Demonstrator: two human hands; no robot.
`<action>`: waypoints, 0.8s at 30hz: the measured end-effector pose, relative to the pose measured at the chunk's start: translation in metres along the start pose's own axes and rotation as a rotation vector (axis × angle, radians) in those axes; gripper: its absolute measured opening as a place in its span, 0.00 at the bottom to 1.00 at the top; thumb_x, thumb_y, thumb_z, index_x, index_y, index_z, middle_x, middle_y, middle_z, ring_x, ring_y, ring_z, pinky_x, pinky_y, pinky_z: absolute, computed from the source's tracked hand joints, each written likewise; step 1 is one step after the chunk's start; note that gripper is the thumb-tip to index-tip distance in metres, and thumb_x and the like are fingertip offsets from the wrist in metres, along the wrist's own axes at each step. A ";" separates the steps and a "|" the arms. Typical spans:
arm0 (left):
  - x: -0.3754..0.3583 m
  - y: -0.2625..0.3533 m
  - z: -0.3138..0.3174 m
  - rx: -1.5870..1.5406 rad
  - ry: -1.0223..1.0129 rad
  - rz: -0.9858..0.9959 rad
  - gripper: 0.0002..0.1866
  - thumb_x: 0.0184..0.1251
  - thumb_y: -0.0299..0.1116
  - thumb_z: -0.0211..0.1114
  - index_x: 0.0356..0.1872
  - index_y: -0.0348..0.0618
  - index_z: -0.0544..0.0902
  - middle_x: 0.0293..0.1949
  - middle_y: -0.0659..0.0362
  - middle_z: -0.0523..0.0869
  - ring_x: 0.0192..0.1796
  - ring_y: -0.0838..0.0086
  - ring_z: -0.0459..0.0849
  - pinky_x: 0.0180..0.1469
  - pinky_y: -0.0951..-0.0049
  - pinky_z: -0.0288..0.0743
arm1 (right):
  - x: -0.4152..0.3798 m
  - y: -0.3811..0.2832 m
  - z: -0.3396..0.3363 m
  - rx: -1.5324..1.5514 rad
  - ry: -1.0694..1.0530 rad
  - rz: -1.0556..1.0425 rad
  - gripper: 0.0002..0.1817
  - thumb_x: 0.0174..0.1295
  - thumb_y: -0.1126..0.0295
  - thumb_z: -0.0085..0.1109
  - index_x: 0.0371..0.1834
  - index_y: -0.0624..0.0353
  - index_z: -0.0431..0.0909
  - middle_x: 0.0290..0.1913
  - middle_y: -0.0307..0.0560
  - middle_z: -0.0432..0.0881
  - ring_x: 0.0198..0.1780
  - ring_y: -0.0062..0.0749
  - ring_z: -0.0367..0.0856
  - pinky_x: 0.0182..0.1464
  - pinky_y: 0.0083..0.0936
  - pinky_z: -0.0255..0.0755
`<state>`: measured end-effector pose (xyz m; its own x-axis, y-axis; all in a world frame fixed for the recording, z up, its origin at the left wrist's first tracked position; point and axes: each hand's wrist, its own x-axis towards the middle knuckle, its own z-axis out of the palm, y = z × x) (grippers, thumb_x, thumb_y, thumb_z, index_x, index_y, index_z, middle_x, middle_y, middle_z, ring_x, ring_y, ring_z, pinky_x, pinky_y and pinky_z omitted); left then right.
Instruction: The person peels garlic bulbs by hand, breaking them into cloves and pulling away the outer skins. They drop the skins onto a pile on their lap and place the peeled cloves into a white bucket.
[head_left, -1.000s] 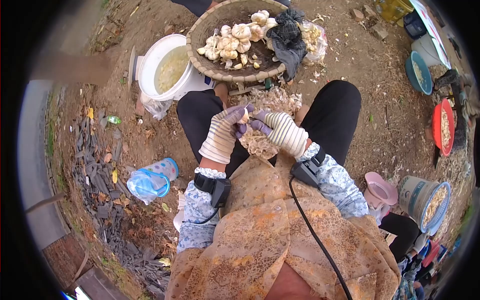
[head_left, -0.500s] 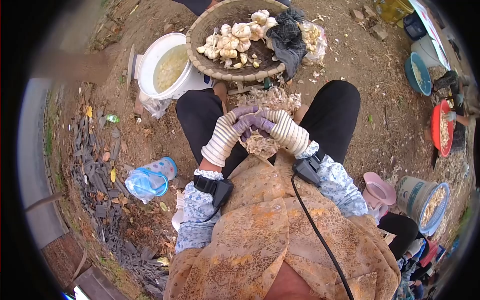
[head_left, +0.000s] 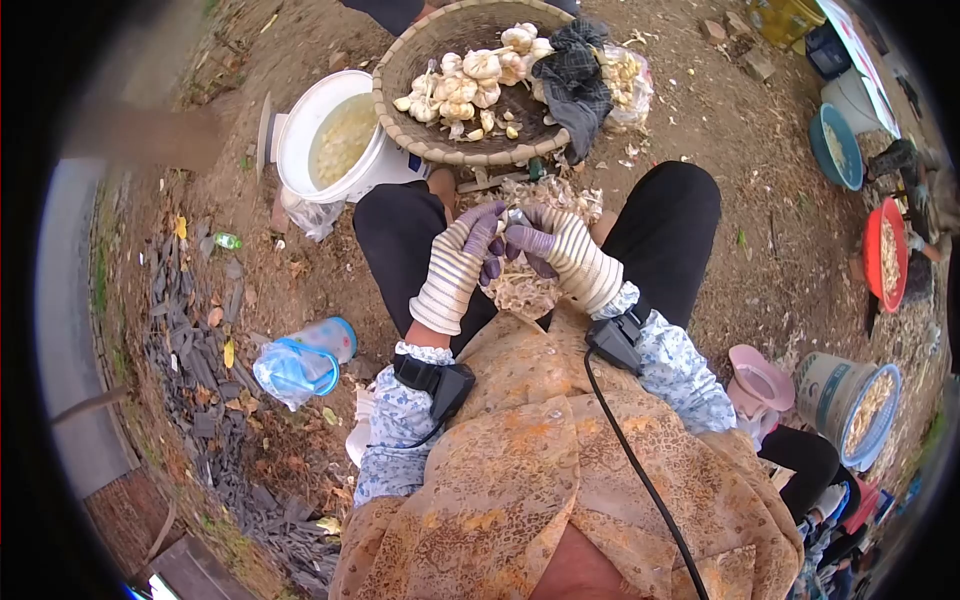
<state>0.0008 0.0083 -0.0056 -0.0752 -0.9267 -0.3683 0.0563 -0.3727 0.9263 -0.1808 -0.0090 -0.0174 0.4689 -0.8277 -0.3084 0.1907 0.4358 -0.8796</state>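
Observation:
My left hand and my right hand, in striped gloves with purple fingers, are held close together above my lap. A small pale garlic clove shows at my left fingertips, which are closed on it. My right fingers are pinched beside it; a small greyish-white bit shows there, too small to name. Below the hands lies a heap of garlic skins. In front, a round woven basket holds several garlic bulbs, loose cloves and a dark cloth.
A white bucket with cloves in cloudy liquid stands left of the basket. A bag of garlic lies at its right. A patterned bucket is at left, a pink hat at right. Farther right are a red basin and another person's hand.
My hands have moved slightly apart, from overlapping fingers to fingertips side by side. The pale clove between them has come into view. My left wrist has shifted a little.

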 end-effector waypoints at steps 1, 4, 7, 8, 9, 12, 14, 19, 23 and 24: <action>0.000 0.002 0.002 0.073 -0.014 0.033 0.19 0.77 0.39 0.57 0.59 0.36 0.79 0.27 0.62 0.83 0.20 0.86 0.77 0.18 0.86 0.66 | 0.001 0.001 0.001 0.000 0.003 -0.002 0.18 0.67 0.54 0.64 0.44 0.60 0.82 0.26 0.29 0.76 0.22 0.09 0.65 0.22 0.12 0.57; 0.000 0.005 0.002 0.118 -0.040 0.020 0.19 0.77 0.37 0.58 0.59 0.35 0.79 0.26 0.63 0.83 0.21 0.85 0.78 0.20 0.85 0.69 | 0.005 0.006 -0.002 0.135 0.011 0.000 0.15 0.65 0.60 0.66 0.47 0.59 0.81 0.27 0.30 0.78 0.22 0.08 0.66 0.22 0.10 0.55; 0.000 0.004 0.000 0.069 -0.068 0.018 0.19 0.75 0.36 0.60 0.59 0.34 0.79 0.26 0.63 0.83 0.21 0.84 0.79 0.21 0.85 0.70 | 0.005 0.009 -0.004 0.188 0.038 0.022 0.13 0.65 0.62 0.65 0.45 0.58 0.81 0.28 0.32 0.79 0.21 0.08 0.65 0.21 0.10 0.54; 0.001 0.003 0.001 0.003 -0.059 0.003 0.19 0.73 0.35 0.62 0.59 0.34 0.79 0.27 0.62 0.84 0.21 0.84 0.79 0.21 0.85 0.70 | 0.006 0.008 -0.005 0.189 0.039 0.023 0.13 0.65 0.62 0.65 0.45 0.58 0.81 0.28 0.32 0.79 0.21 0.08 0.65 0.21 0.10 0.54; 0.002 0.002 0.002 0.002 -0.064 0.000 0.19 0.73 0.35 0.62 0.59 0.34 0.79 0.27 0.62 0.84 0.21 0.84 0.79 0.21 0.85 0.70 | 0.006 0.006 -0.004 0.214 0.021 0.029 0.12 0.65 0.62 0.65 0.44 0.58 0.80 0.28 0.33 0.79 0.20 0.09 0.64 0.20 0.10 0.54; -0.001 0.009 0.002 0.284 -0.116 -0.031 0.22 0.70 0.31 0.65 0.62 0.33 0.77 0.41 0.58 0.87 0.34 0.85 0.82 0.35 0.85 0.76 | 0.008 0.008 -0.007 0.251 0.006 0.071 0.11 0.65 0.62 0.65 0.43 0.58 0.80 0.28 0.34 0.80 0.18 0.10 0.63 0.19 0.11 0.53; 0.011 -0.021 -0.007 0.362 -0.124 0.152 0.24 0.70 0.31 0.66 0.65 0.34 0.75 0.46 0.58 0.86 0.41 0.83 0.81 0.42 0.83 0.76 | 0.009 0.011 -0.006 0.303 -0.005 0.100 0.10 0.66 0.63 0.65 0.43 0.57 0.80 0.26 0.34 0.78 0.17 0.12 0.62 0.19 0.12 0.52; 0.013 -0.022 -0.002 0.494 -0.193 0.392 0.29 0.71 0.32 0.66 0.71 0.38 0.69 0.48 0.58 0.85 0.46 0.80 0.82 0.47 0.79 0.78 | 0.004 0.021 -0.014 0.438 -0.070 0.182 0.08 0.67 0.64 0.63 0.40 0.56 0.81 0.26 0.33 0.78 0.19 0.12 0.63 0.21 0.13 0.53; -0.001 0.005 0.000 0.125 -0.229 -0.105 0.28 0.72 0.37 0.65 0.70 0.39 0.70 0.35 0.62 0.84 0.31 0.83 0.81 0.29 0.83 0.74 | 0.008 0.035 -0.018 0.735 -0.089 0.266 0.09 0.68 0.65 0.62 0.43 0.57 0.79 0.28 0.33 0.78 0.18 0.10 0.61 0.19 0.13 0.52; -0.002 0.004 0.002 0.011 -0.227 -0.087 0.27 0.73 0.38 0.63 0.69 0.39 0.72 0.30 0.64 0.82 0.25 0.84 0.78 0.24 0.85 0.68 | 0.005 0.030 -0.015 0.737 -0.032 0.256 0.09 0.68 0.66 0.62 0.45 0.57 0.79 0.29 0.34 0.79 0.18 0.10 0.61 0.19 0.12 0.52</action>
<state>-0.0005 0.0090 -0.0005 -0.3016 -0.8558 -0.4202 0.0292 -0.4488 0.8931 -0.1853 -0.0056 -0.0508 0.5979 -0.6641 -0.4489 0.5917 0.7435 -0.3117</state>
